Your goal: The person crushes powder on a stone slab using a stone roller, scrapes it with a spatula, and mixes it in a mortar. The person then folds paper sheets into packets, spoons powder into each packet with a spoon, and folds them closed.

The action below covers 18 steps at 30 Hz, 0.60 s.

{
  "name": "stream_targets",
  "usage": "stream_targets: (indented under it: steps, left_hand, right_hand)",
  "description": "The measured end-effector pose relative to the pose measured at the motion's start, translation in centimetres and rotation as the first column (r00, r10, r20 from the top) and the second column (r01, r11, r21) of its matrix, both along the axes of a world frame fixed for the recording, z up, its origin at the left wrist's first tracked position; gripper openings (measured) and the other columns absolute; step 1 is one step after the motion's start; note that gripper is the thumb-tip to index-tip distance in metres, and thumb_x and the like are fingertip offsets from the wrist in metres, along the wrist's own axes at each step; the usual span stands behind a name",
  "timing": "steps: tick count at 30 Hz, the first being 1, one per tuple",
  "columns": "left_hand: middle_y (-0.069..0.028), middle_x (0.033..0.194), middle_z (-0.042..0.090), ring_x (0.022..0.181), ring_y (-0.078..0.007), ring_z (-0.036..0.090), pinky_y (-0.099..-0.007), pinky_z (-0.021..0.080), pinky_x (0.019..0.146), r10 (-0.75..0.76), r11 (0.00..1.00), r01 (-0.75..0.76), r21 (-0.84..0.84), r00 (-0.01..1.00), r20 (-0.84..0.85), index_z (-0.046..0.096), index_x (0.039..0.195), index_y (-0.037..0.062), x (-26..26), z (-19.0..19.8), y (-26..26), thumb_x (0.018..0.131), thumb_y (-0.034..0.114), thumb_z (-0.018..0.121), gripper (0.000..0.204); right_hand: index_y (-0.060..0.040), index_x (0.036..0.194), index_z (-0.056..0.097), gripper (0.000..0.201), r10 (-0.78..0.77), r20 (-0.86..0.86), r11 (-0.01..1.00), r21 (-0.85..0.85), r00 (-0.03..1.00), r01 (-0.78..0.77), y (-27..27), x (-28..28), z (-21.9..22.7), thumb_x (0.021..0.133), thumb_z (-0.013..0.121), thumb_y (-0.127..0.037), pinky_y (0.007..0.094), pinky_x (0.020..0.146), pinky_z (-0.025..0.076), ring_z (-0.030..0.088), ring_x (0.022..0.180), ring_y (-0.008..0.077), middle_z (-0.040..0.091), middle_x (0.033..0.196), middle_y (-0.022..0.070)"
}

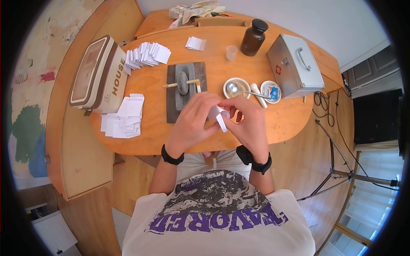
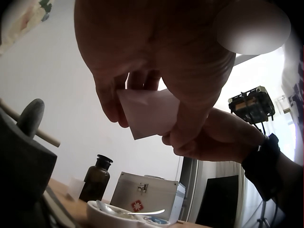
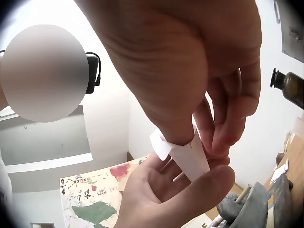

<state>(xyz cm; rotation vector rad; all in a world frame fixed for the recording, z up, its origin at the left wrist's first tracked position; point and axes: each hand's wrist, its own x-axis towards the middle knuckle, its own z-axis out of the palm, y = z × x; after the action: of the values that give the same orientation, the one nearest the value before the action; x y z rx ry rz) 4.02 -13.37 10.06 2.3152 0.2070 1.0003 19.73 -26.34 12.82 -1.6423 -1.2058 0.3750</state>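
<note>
One folded white paper (image 1: pixel 221 123) is pinched by two hands, the left hand (image 1: pixel 194 117) and the right hand (image 1: pixel 251 120), above one table (image 1: pixel 150 87). Three groups of white slips (image 1: pixel 128 113) are seen there, their overlapped pieces not reliably countable.

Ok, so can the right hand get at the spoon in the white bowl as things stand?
Likely yes, once the right hand lets go of the folded paper: the spoon lies just beyond that hand, jutting out of the white bowl, with nothing seen on top of it.
</note>
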Motion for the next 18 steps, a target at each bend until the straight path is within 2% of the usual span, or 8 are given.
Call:
stream_targets:
  steps: [2, 5, 7, 12, 14, 15, 17, 18]
  left_hand:
    - [-0.0168, 0.132, 0.070, 0.125, -0.0425, 0.068, -0.0526, 0.058, 0.108, -0.016, 1.000, 0.016, -0.001, 1.000, 0.001, 0.064, 0.134, 0.0031, 0.0, 0.0, -0.1, 0.077, 0.000, 0.092, 0.064]
    - [-0.0168, 0.135, 0.070, 0.127, -0.0427, 0.068, -0.0528, 0.057, 0.111, -0.001, 0.999, 0.003, 0.040, 0.999, -0.035, 0.064, 0.136, 0.0019, 0.2, 0.3, -0.3, 0.077, -0.001, 0.091, 0.066]
    - [-0.0169, 0.137, 0.070, 0.130, -0.0425, 0.067, -0.0528, 0.057, 0.112, 0.081, 0.992, -0.077, 0.102, 0.996, -0.042, 0.064, 0.139, 0.0003, 0.4, 0.8, -0.4, 0.075, -0.001, 0.090, 0.069]
    - [-0.0177, 0.137, 0.071, 0.129, -0.0423, 0.068, -0.0520, 0.059, 0.110, 0.119, 0.984, -0.114, 0.138, 0.992, -0.032, 0.065, 0.140, -0.0004, 0.4, -0.2, -0.4, 0.073, -0.001, 0.091, 0.072]
    - [-0.0180, 0.137, 0.071, 0.128, -0.0423, 0.069, -0.0516, 0.060, 0.108, 0.117, 0.985, -0.115, 0.130, 0.993, -0.013, 0.066, 0.140, -0.0003, 0.5, -0.5, -0.4, 0.073, -0.001, 0.091, 0.072]
    - [-0.0181, 0.136, 0.072, 0.126, -0.0423, 0.070, -0.0514, 0.060, 0.107, 0.130, 0.984, -0.129, 0.124, 0.992, 0.003, 0.066, 0.140, -0.0001, 0.5, -0.6, -0.4, 0.071, -0.002, 0.091, 0.073]
    - [-0.0182, 0.135, 0.072, 0.124, -0.0424, 0.071, -0.0511, 0.061, 0.106, 0.143, 0.983, -0.145, 0.117, 0.990, 0.018, 0.067, 0.140, 0.0002, 0.6, -0.7, -0.3, 0.070, -0.002, 0.092, 0.074]
    - [-0.0181, 0.135, 0.073, 0.124, -0.0424, 0.072, -0.0511, 0.061, 0.105, 0.165, 0.981, -0.168, 0.098, 0.986, 0.032, 0.066, 0.140, 0.0004, 0.7, -0.8, -0.2, 0.068, -0.002, 0.093, 0.077]
  right_hand:
    - [-0.0079, 0.117, 0.085, 0.030, -0.072, 0.090, 0.997, 0.029, 0.993, 0.069, 0.1, -0.2, -0.6, 0.087, 0.088, -0.006, 0.0368, 0.068, 0.056, 0.071, 0.075, 0.0275, 0.074, 0.087, 0.0109]
    - [-0.0073, 0.116, 0.085, 0.029, -0.098, 0.087, 0.995, 0.026, 0.991, 0.096, 0.0, 0.0, -1.3, 0.087, 0.086, -0.004, 0.0381, 0.068, 0.056, 0.070, 0.074, 0.0286, 0.073, 0.085, 0.0119]
    - [-0.0066, 0.115, 0.085, 0.028, -0.094, 0.068, 0.996, 0.011, 0.993, 0.093, 0.0, 0.0, -1.1, 0.087, 0.085, -0.004, 0.0384, 0.067, 0.055, 0.069, 0.072, 0.0285, 0.072, 0.084, 0.0122]
    - [-0.0057, 0.112, 0.085, 0.025, -0.110, 0.043, 0.994, 0.031, 0.993, 0.109, 0.1, -0.2, -1.0, 0.087, 0.087, -0.004, 0.0384, 0.065, 0.053, 0.067, 0.070, 0.0272, 0.070, 0.082, 0.0107]
    - [-0.0068, 0.111, 0.085, 0.025, -0.139, 0.132, 0.990, 0.016, 0.981, 0.138, 0.1, -0.1, -0.7, 0.087, 0.089, -0.006, 0.0374, 0.064, 0.053, 0.067, 0.074, 0.0236, 0.071, 0.088, 0.0072]
    - [-0.0068, 0.111, 0.085, 0.025, -0.141, 0.131, 0.990, 0.015, 0.981, 0.140, 0.1, -0.1, -0.4, 0.087, 0.089, -0.006, 0.0374, 0.064, 0.053, 0.067, 0.074, 0.0236, 0.071, 0.088, 0.0072]
    - [-0.0068, 0.111, 0.083, 0.030, -0.173, 0.043, 0.983, 0.077, 0.984, 0.169, 0.0, -0.2, 0.3, 0.084, 0.093, -0.008, 0.0377, 0.069, 0.055, 0.069, 0.084, 0.0226, 0.072, 0.104, 0.0074]
    - [-0.0068, 0.111, 0.083, 0.030, -0.172, 0.043, 0.983, 0.077, 0.984, 0.169, -0.1, -0.1, 0.2, 0.084, 0.093, -0.008, 0.0377, 0.069, 0.055, 0.069, 0.084, 0.0226, 0.072, 0.104, 0.0074]
